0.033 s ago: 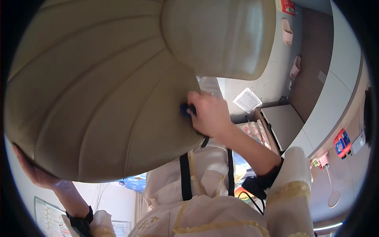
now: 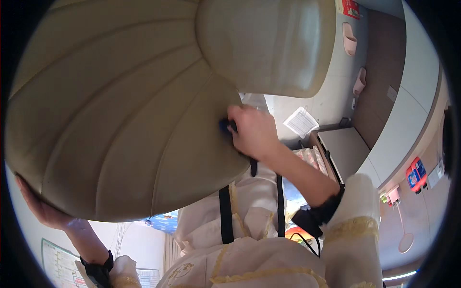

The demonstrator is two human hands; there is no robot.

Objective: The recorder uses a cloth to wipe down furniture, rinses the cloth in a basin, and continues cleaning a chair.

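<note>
A large taupe padded chair (image 2: 120,110), its smooth cover crossed by curved seams, fills the left and middle of the view. Beside the cover's right edge, the fingers of my right hand (image 2: 252,132) curl round a small dark tool (image 2: 224,126) with a blue end against the surface. A black end pokes out below that fist; the tool's exact kind is hidden. At the lower left, my left hand (image 2: 45,209) rests along the chair's rim with its fingers stretched out and partly behind it.
Pink slippers (image 2: 349,39) and a printed sheet (image 2: 301,122) lie on the floor at the right. Beyond them stand a low box-like unit with a pale top (image 2: 343,149) and a long white cabinet (image 2: 408,105). A black cable (image 2: 307,240) hangs by my right sleeve.
My right hand and its tool have shifted slightly upward along the cover, and the right forearm moved a little with them. The left hand and the chair look the same.
</note>
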